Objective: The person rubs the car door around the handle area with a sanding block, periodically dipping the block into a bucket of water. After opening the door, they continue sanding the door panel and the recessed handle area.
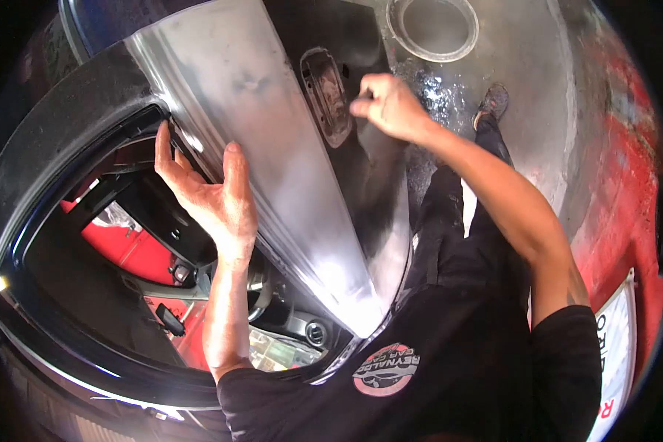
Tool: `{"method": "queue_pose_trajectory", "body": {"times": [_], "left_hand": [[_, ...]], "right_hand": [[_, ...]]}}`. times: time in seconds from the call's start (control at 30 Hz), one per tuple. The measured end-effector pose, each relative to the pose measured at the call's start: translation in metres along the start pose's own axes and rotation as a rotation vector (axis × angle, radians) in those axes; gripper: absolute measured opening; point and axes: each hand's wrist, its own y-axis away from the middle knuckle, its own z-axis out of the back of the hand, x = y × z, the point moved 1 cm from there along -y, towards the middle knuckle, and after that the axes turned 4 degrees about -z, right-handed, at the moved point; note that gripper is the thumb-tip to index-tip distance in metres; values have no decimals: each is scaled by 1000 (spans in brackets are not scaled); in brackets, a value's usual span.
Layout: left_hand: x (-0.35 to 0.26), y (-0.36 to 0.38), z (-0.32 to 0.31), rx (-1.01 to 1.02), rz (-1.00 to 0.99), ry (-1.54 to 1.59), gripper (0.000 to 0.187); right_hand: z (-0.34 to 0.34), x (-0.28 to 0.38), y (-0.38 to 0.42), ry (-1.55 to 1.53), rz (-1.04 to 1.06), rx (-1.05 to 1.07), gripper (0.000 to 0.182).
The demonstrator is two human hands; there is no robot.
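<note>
A car door fills the middle, its silvery upper panel dull and smeared, with a darker lower section. My left hand is at the window edge of the door, fingers spread and curved, with nothing visible in it. Over the lower section, beside the door handle recess, my right hand is closed. Something small and dark shows between its thumb and fingers, too little to name. The black window frame curves around to the left.
A round pale-rimmed container stands on the wet grey floor past the door. My shoe is near it. Through the window opening show a steering wheel and an air vent. A white banner is at right.
</note>
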Motion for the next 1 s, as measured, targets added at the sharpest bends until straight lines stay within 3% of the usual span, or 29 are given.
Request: {"method": "queue_pose_trajectory", "body": {"times": [0.07,0.2,0.23,0.27,0.4,0.47,0.5,0.53,0.6,0.67,0.73,0.87,0.9,1.0], "left_hand": [[1,0,2,2,-2,-18,80],[2,2,2,6,19,16,77],[1,2,1,4,17,18,77],[0,2,1,6,-2,-8,78],[1,2,-1,1,-6,-5,78],[1,0,-2,-2,-29,-18,79],[1,1,-1,-2,-30,-36,79],[0,3,-2,6,-26,-36,79],[-1,2,-1,-8,12,1,79],[-2,-1,1,-6,10,-11,79],[-3,4,1,8,33,-14,79],[0,3,3,10,16,-44,80],[1,4,3,5,15,-59,80],[3,0,3,-12,-4,-50,79]], "right_hand": [[16,-13,-14,-147,133,-207,33],[-1,-6,-5,-295,184,14,35],[-10,-6,-2,-183,88,-23,36],[-18,-8,4,-418,-89,9,37],[-31,-9,12,-565,-288,140,40],[-8,11,-3,-146,131,-14,33],[4,26,-4,-115,157,-20,29],[2,23,-18,-77,353,-250,27],[3,17,-36,-179,293,-337,27],[-8,11,-13,-179,289,-104,32],[-21,6,5,-159,174,-33,33],[2,16,-34,-149,308,-118,36],[11,31,-31,-162,183,-73,34],[-23,-1,-9,-189,286,-191,33]]}}
